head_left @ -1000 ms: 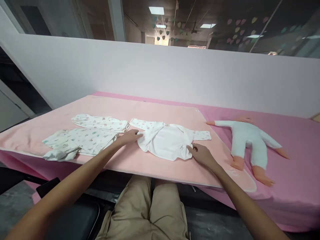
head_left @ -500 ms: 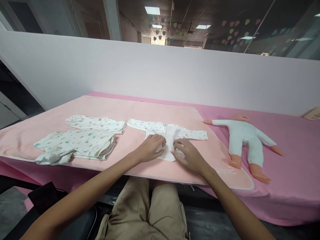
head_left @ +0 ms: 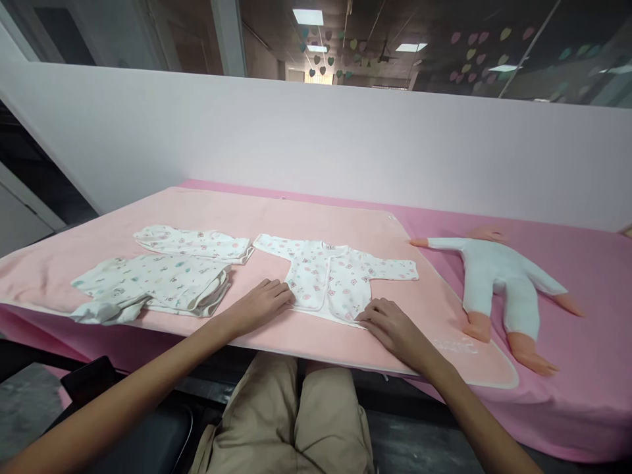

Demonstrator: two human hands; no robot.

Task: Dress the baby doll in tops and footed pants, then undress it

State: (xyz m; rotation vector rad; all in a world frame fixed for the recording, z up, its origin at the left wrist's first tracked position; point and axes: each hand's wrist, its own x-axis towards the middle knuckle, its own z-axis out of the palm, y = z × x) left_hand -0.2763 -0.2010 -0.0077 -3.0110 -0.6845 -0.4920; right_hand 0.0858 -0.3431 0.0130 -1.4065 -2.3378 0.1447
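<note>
A small white baby jacket (head_left: 340, 280) with pink prints lies spread flat, its front panels meeting in the middle and both sleeves stretched sideways. At its lower left corner, my left hand (head_left: 264, 306) has its fingers closed on the hem. My right hand (head_left: 392, 329) pinches the opposite lower corner, with the thumb mostly hidden. Left of the jacket lie a folded printed garment (head_left: 192, 243) and, nearer to me, a larger folded garment (head_left: 162, 283) with green prints.
A peach blanket (head_left: 237, 210) covers much of the pink-draped table (head_left: 582, 368). To the right, a doll (head_left: 501, 280) in a white suit lies on its back with arms spread. Behind the table rises a white partition (head_left: 316, 141) topped by glass.
The jacket's front panels, folded back and bunched under my fingers before, now lie flat with the prints showing. My hands have moved apart to the two lower corners.
</note>
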